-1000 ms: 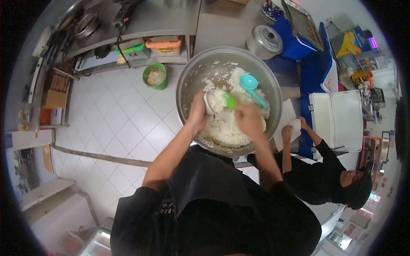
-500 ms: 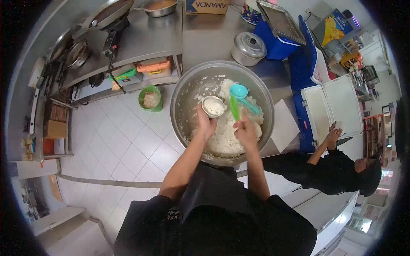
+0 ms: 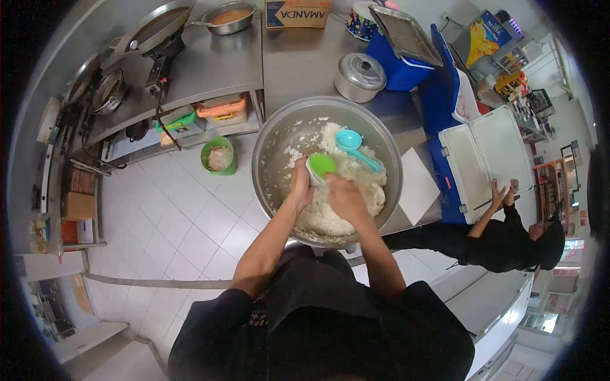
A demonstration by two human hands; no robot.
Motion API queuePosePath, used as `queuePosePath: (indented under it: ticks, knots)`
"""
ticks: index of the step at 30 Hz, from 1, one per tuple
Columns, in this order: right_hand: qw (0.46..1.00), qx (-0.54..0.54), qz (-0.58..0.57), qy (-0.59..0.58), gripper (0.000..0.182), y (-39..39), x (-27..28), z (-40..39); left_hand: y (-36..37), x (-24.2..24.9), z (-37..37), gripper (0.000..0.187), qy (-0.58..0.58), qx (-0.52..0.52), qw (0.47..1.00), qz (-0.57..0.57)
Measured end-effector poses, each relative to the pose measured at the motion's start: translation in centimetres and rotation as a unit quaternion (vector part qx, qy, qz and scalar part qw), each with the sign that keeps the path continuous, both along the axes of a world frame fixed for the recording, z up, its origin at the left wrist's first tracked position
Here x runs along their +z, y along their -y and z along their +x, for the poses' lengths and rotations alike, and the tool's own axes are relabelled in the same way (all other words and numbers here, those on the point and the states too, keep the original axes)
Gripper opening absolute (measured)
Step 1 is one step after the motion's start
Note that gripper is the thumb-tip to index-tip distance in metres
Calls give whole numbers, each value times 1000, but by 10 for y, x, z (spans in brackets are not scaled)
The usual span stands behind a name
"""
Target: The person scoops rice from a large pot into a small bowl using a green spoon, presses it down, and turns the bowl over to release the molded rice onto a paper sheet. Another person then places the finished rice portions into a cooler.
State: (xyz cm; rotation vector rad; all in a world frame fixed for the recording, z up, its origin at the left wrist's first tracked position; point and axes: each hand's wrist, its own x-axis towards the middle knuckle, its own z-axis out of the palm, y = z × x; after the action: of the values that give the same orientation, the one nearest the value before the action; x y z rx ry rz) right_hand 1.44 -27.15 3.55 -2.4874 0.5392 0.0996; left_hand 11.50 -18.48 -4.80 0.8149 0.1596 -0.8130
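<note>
A big metal bowl point(image 3: 279, 136) sits in the middle, on the steel counter point(image 3: 298, 60). It is about half full of white rice point(image 3: 340, 203). The rice is heaped on the right and near side. The far left wall of the bowl is mostly bare, with only some bits stuck on. So it looks like some rice has been scooped out, and a lot is left.

A blue scoop point(image 3: 353, 145) lies on the rice at the far side. No hand touches it.

The left hand point(image 3: 298, 185) is wrapped around a small cup point(image 3: 311, 175). It holds the cup just above the rice, near the middle of the bowl. The cup sits at the far end of that hand, by the fingertips.

The right hand point(image 3: 344, 197) is closed on a green paddle point(image 3: 321, 165). The flat green part lies right on top of the cup and covers its mouth. I cannot see what is in the cup under the paddle. It looks like the cup is being packed or flattened, so this cup seems nearly done.

On the right, another person in black reaches both hands to an open white cooler point(image 3: 492, 159). A silver pot with a lid point(image 3: 360, 76) stands far behind the bowl. A green bucket point(image 3: 219, 155) is on the floor to the left.
</note>
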Motion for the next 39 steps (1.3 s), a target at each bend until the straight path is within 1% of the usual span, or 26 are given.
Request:
queuePosePath:
  ticks: [1, 3, 4, 5, 7, 9, 10, 11, 13, 15, 17, 19, 21, 23, 25, 26, 27, 28, 29, 31, 32, 34, 35, 37, 38, 39]
  knots:
    - [1000, -5, 1, 2, 33, -7, -4, 2, -2, -8, -1, 41, 2, -5, 1000, 1]
    - [997, 11, -6, -73, 32, -13, -7, 5, -1, -10, 6, 39, 22, -46, 999, 5]
    - [998, 30, 15, -50, 32, -4, -7, 2, 1, -6, 10, 39, 25, -45, 999, 3]
    - [998, 27, 19, -53, 32, 8, -11, -5, -2, -5, 9, 39, -23, -66, 998, 12]
    - [987, 141, 29, 68, 32, 40, -5, -14, -7, 11, 4, 39, -66, -88, 994, 24]
    - [990, 55, 101, 85, 31, 60, 33, -38, -8, 26, 0, 42, 33, -42, 998, -24]
    - [980, 55, 78, 173, 34, 75, 35, -56, -8, 28, 7, 45, -25, -57, 997, -52]
    - [963, 52, 52, 260, 38, 90, 36, -76, -5, 40, 6, 45, -19, -63, 997, -51]
    - [960, -82, 167, 209, 49, 109, 62, -125, 1, 83, -9, 45, -85, -81, 984, -136]
    - [928, -214, 165, 255, 62, 125, 52, -177, 25, 94, -30, 44, -89, -106, 982, -129]
    - [886, -315, 237, 246, 67, 148, 25, -228, 64, 101, -55, 45, -60, -148, 968, -196]
    - [884, -341, 183, 261, 69, 176, -20, -272, 117, 111, -97, 46, -99, -142, 968, -180]
    - [890, -403, 121, 174, 69, 205, -122, -338, 174, 110, -140, 46, -121, -197, 956, -180]
    - [845, -479, 201, 126, 68, 204, -161, -376, 235, 76, -177, 47, -151, -192, 956, -161]
    - [767, -563, 308, -3, 71, 192, -172, -408, 285, 25, -201, 44, -145, -152, 972, -107]
    - [748, -581, 321, 13, 72, 186, -196, -431, 307, -2, -207, 44, -144, -156, 972, -100]
    - [726, -601, 335, 25, 72, 169, -226, -461, 324, -32, -215, 41, 155, -147, 974, 70]
    - [712, -617, 335, 8, 71, 154, -239, -484, 342, -56, -220, 41, 438, -122, 862, 226]
    - [700, -631, 334, -7, 69, 142, -248, -503, 363, -75, -220, 41, 438, -126, 861, 227]
    - [644, -682, 344, -37, 61, 116, -253, -532, 394, -109, -221, 53, 559, -35, 764, 319]
    - [641, -687, 342, -39, 60, 106, -251, -540, 403, -123, -220, 53, 555, -43, 766, 321]
    - [649, -682, 335, -45, 60, 85, -246, -561, 408, -138, -219, 61, 760, -145, 532, 344]
    - [651, -683, 329, -44, 60, 83, -247, -568, 410, -137, -220, 61, 759, -141, 536, 342]
    - [599, -713, 362, -52, 60, 83, -240, -564, 408, -108, -216, 65, 718, -145, 613, 296]
    - [643, -681, 345, -65, 64, 85, -244, -568, 398, -83, -215, 67, 717, -109, 618, 305]
    - [646, -679, 343, -69, 64, 88, -237, -568, 378, -51, -216, 67, 713, -106, 620, 308]
